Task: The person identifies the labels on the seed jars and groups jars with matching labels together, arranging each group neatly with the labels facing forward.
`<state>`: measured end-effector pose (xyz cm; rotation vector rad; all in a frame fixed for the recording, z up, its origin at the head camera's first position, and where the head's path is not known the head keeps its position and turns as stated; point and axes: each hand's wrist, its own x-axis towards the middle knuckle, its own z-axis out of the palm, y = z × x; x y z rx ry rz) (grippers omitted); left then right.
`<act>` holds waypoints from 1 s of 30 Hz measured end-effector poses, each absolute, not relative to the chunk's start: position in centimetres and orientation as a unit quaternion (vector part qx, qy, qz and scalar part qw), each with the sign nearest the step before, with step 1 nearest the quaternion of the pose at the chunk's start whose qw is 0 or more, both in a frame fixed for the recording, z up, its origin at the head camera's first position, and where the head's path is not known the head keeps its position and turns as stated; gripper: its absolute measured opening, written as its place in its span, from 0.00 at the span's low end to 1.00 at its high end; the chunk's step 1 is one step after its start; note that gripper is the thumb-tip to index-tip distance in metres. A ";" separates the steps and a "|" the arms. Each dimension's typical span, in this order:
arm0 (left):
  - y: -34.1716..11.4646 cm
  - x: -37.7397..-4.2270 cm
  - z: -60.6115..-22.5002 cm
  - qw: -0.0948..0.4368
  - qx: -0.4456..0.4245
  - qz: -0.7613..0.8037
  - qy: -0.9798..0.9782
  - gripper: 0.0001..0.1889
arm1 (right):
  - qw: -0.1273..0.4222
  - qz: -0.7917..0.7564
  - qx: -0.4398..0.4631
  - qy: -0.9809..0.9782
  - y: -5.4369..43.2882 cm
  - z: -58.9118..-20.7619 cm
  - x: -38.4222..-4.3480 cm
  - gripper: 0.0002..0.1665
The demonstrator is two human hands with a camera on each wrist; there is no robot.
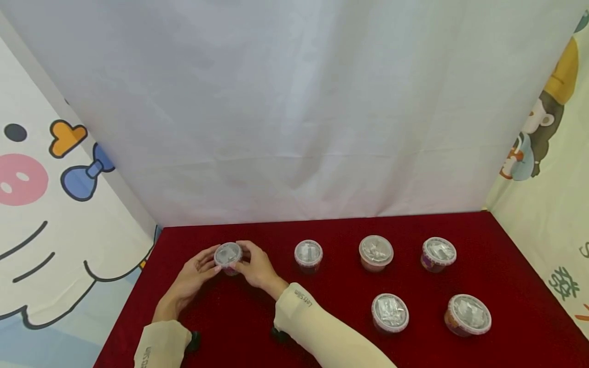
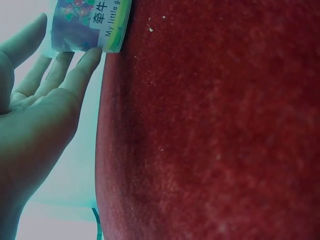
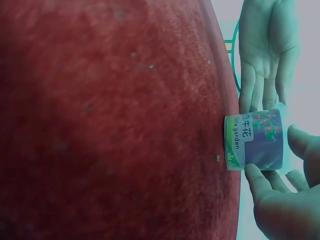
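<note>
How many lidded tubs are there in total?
6. First tub between left hand and right hand; second tub, third tub and fourth tub follow rightward in the back row; fifth tub and sixth tub stand nearer, at right. Sleeves may hide others.

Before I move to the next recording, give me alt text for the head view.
A person's left hand and right hand together hold a small, round, purple-printed tub with a translucent lid, at the left of a dark red cloth surface. Five similar round lidded tubs stand to the right: three in a back row, two nearer the camera.
</note>
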<state>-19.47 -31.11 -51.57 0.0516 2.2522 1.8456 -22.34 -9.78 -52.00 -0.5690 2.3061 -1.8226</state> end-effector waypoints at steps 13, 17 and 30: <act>-30.8 -19.3 -51.9 0.099 0.014 0.636 0.766 0.37 | 0.074 -0.601 -0.210 0.768 -9.2 -52.6 -22.1 0.34; -30.6 -19.2 -51.5 0.075 0.004 0.637 0.767 0.37 | 0.070 -0.605 -0.208 0.766 -8.5 -52.3 -21.9 0.34; -28.0 -18.8 -48.7 0.004 0.049 0.630 0.775 0.33 | 0.057 -0.694 -0.177 0.696 -5.2 -50.4 -21.7 0.33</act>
